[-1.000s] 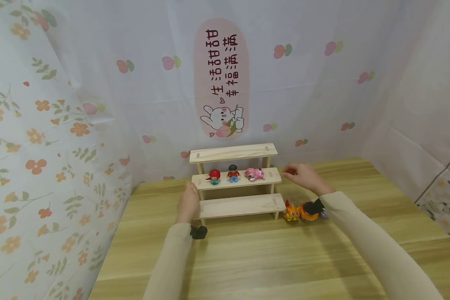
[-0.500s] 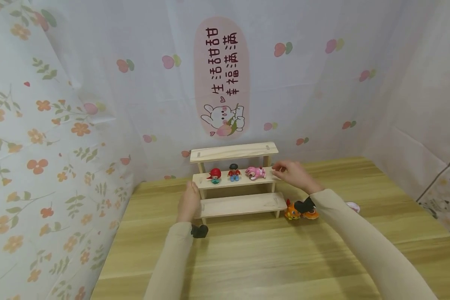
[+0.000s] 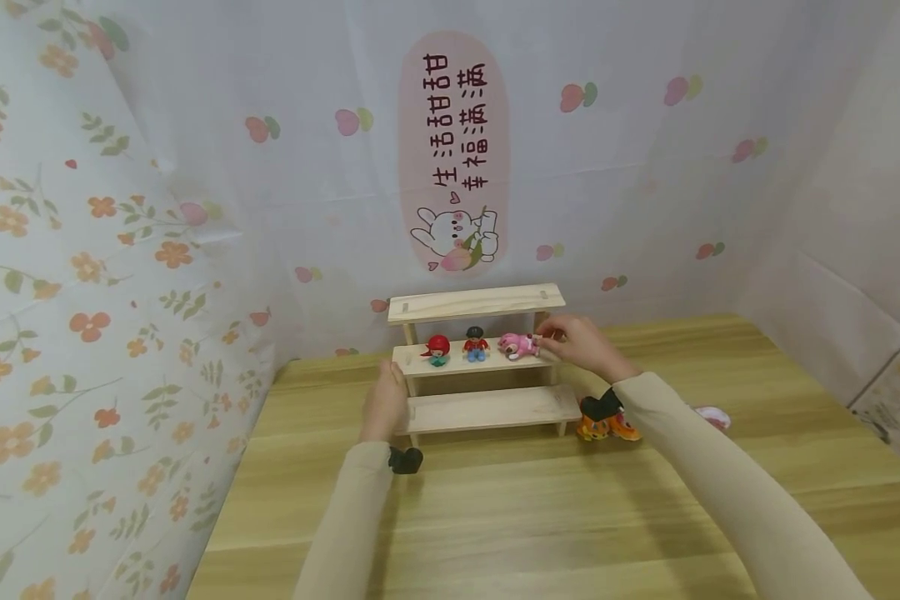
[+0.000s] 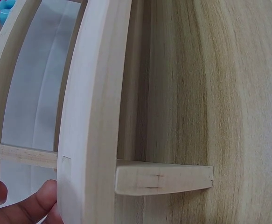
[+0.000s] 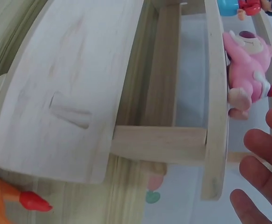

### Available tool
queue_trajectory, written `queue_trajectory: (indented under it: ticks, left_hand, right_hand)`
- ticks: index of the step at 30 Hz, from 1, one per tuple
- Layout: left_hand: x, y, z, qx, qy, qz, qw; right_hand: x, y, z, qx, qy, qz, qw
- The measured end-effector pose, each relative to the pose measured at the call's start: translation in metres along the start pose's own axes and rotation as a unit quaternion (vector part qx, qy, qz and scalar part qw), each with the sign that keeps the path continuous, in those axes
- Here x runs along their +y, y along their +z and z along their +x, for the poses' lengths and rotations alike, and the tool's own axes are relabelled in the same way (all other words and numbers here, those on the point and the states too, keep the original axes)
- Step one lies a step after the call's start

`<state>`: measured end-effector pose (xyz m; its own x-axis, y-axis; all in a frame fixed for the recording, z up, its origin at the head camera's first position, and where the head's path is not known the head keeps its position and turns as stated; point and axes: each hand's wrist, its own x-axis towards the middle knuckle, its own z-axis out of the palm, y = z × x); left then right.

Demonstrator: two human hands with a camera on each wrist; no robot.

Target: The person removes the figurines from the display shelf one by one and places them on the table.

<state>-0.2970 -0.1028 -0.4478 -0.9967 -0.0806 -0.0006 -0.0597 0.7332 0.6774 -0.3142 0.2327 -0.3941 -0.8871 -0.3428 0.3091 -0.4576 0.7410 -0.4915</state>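
A three-tier wooden display stand [image 3: 480, 406] stands against the back wall. My left hand [image 3: 385, 402] holds its left end; in the left wrist view the fingertips [image 4: 45, 196] lie against the side of the boards. On the middle tier are a red-haired mermaid figure [image 3: 438, 350], a figure in a black hat and red jacket [image 3: 476, 344] and a pink bear figure [image 3: 519, 346], which lies down. My right hand [image 3: 581, 343] is at the bear's right end. One finger touches or nearly touches a red bit on it; the other fingers [image 5: 264, 140] are loosely bent and spread. The right thumb is hidden in the right wrist view.
Orange toy figures [image 3: 600, 429] stand on the table right of the stand, partly behind the black wrist strap. A whitish-pink object [image 3: 714, 417] lies beyond the right forearm. A patterned cloth [image 3: 307, 200] hangs behind and at the sides.
My right hand has moved left from beside the stand to the pink bear's right end. The left hand stays at the stand's left end. The bear has not visibly moved on its tier.
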Motion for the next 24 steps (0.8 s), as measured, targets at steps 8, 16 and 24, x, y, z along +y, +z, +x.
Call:
queue_trajectory:
  ticks: [8, 16, 24]
  left_hand:
    - [0.002, 0.002, -0.001, 0.01, -0.003, 0.002, 0.9999]
    - [0.002, 0.002, -0.001, 0.016, 0.001, 0.001, 0.9999]
    - [0.003, 0.0, -0.002, 0.019, 0.0, -0.004, 0.9998]
  right_hand:
    - [-0.006, 0.006, 0.008, 0.005, 0.002, -0.018, 1.0]
    - [-0.009, 0.012, 0.015, 0.008, 0.008, -0.048, 0.999]
    - [-0.012, 0.012, 0.015, 0.008, 0.005, -0.055, 0.998]
